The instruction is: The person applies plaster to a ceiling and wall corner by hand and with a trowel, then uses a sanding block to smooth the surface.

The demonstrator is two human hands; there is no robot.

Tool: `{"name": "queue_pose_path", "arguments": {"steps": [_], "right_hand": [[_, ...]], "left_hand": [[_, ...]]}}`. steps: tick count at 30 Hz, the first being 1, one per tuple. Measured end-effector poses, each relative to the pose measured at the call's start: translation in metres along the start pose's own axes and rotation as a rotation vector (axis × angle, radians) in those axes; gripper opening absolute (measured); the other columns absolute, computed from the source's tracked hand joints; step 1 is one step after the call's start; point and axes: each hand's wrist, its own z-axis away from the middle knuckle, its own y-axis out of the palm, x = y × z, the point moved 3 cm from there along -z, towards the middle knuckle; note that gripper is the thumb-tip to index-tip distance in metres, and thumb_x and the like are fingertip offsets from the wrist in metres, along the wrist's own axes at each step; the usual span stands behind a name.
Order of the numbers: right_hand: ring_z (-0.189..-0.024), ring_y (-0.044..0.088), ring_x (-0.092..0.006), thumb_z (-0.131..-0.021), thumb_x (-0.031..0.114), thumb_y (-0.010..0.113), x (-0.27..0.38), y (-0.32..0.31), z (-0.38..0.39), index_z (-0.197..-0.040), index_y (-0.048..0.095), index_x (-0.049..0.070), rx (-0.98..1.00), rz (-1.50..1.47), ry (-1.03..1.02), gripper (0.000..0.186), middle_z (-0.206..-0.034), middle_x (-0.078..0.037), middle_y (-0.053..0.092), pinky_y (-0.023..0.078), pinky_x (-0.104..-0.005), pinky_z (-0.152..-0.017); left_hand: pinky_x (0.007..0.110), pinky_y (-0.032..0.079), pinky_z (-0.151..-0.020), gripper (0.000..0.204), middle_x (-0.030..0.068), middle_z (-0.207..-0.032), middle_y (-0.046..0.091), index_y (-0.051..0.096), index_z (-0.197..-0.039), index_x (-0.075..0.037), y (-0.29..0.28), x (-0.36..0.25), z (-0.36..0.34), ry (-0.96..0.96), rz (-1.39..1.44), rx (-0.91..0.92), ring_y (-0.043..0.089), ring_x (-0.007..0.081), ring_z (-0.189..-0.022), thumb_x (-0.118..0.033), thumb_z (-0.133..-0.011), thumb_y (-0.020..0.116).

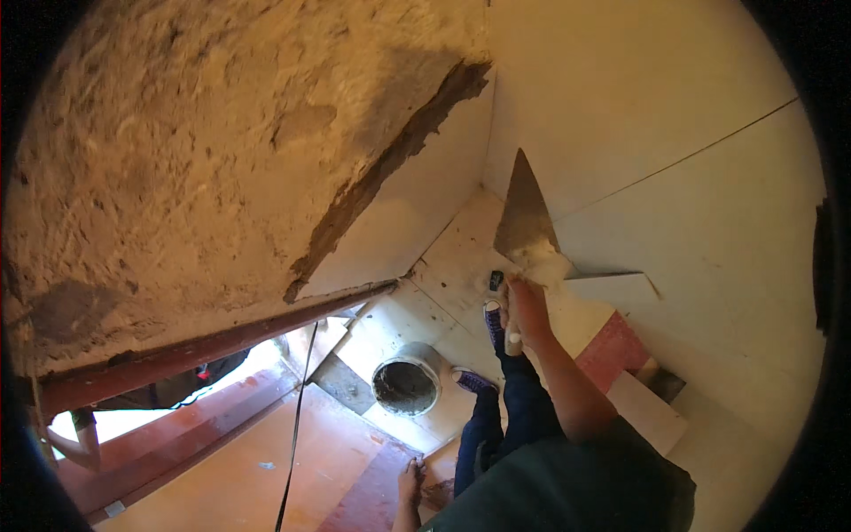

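My right hand [529,310] is wrapped round the handle of a pointed trowel [525,208]. Its triangular metal blade points away from me, in front of the pale wall at the corner. My left hand [410,483] is low by my side, next to the edge of an orange-red board [355,461]; its fingers look closed, and what they grip, if anything, I cannot make out. Between the two hands, on the floor, stands a round bucket [430,362] with grey mortar [405,388] inside. A dark strip of wet mortar [372,182] runs along the rough wall's edge, above a smooth pale panel [408,204].
Rough plaster wall [204,151] fills the left, with a reddish beam [222,335] along its foot. A black cable [300,408] hangs over the board. Red and pale tile pieces [613,348] lean at the right wall [709,248]. My shoes [474,380] are beside the bucket.
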Motion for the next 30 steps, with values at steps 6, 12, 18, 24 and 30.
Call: {"name": "queue_pose_path", "arguments": {"steps": [6,12,18,24,30], "right_hand": [[-0.047,0.051,-0.0159,-0.091,0.029,0.050,0.018,0.040,-0.078,-0.078,0.056,0.005,0.019,-0.248,-0.131,0.028,-0.061,-0.005,0.052,0.042,-0.0313,-0.043],[-0.045,0.048,-0.0158,-0.091,0.031,0.045,0.034,0.056,-0.176,-0.072,0.055,0.004,0.008,-0.251,-0.253,0.035,-0.056,-0.005,0.050,0.039,-0.0306,-0.043],[-0.039,0.046,-0.0164,-0.090,0.030,0.046,0.034,0.062,-0.230,-0.064,0.055,0.004,0.018,-0.171,-0.319,0.038,-0.051,-0.006,0.050,0.037,-0.0324,-0.040],[-0.042,0.048,-0.0170,-0.089,0.026,0.043,0.029,0.062,-0.244,-0.068,0.054,0.004,0.151,-0.146,-0.260,0.033,-0.057,-0.006,0.051,0.041,-0.0315,-0.042],[-0.044,0.049,-0.0156,-0.091,0.028,0.045,0.017,0.083,-0.211,-0.068,0.055,0.002,0.279,0.120,-0.382,0.036,-0.055,-0.006,0.050,0.042,-0.0317,-0.044]], "left_hand": [[0.030,0.047,-0.077,0.046,0.0105,-0.110,0.062,0.045,-0.134,-0.004,0.009,-0.025,0.016,-0.006,0.005,-0.053,0.060,0.0179,-0.095,-0.029,-0.096,0.048],[0.027,0.047,-0.073,0.044,0.0086,-0.103,0.063,0.047,-0.133,-0.004,0.011,-0.018,0.020,-0.025,-0.055,-0.072,0.061,0.0161,-0.090,-0.028,-0.096,0.048],[0.036,0.046,-0.088,0.047,0.0150,-0.118,0.060,0.042,-0.135,-0.006,0.000,0.007,0.017,-0.143,-0.157,-0.064,0.058,0.0251,-0.107,-0.031,-0.096,0.046],[0.036,0.044,-0.090,0.049,0.0131,-0.119,0.059,0.042,-0.136,-0.008,0.000,0.008,0.019,-0.153,-0.149,-0.089,0.057,0.0227,-0.110,-0.035,-0.095,0.048],[0.028,0.046,-0.077,0.042,0.0067,-0.109,0.063,0.049,-0.132,-0.006,0.003,0.004,0.022,-0.140,-0.099,-0.108,0.060,0.0149,-0.095,-0.029,-0.096,0.046]]}}
